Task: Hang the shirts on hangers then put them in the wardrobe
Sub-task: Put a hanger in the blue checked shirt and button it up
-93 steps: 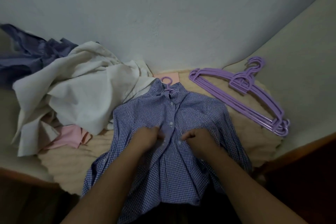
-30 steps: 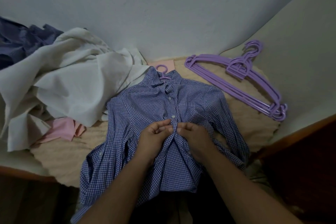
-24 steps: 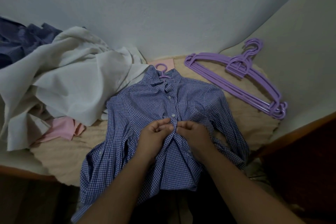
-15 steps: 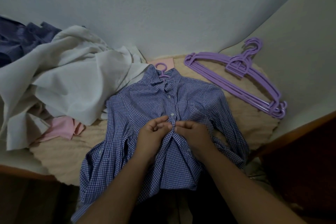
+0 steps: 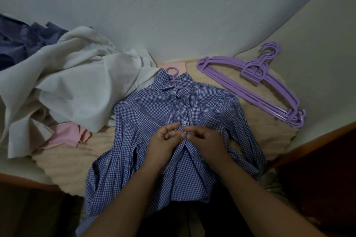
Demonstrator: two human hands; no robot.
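Note:
A blue checked shirt (image 5: 146, 121) lies face up on a beige blanket (image 5: 63, 161), with a purple hanger's hook (image 5: 172, 71) sticking out of its collar. Both hands meet at the button placket in the middle of the shirt's chest. My left hand (image 5: 163, 140) pinches the left edge of the placket with curled fingers. My right hand (image 5: 207, 138) pinches the right edge, fingertips at a small button. The shirt's lower hem hangs over the blanket's near edge.
A stack of purple hangers (image 5: 256, 84) lies to the right on the blanket. On the left is a heap of clothes: a white garment (image 5: 77, 86), a pink one (image 5: 65, 134) and a dark blue one (image 5: 21, 40). A pale wall rises behind; wooden edges flank the blanket.
Over three seconds my hands came together at the placket and moved slightly up the shirt. In the last second they barely shift, only the fingers work at the button.

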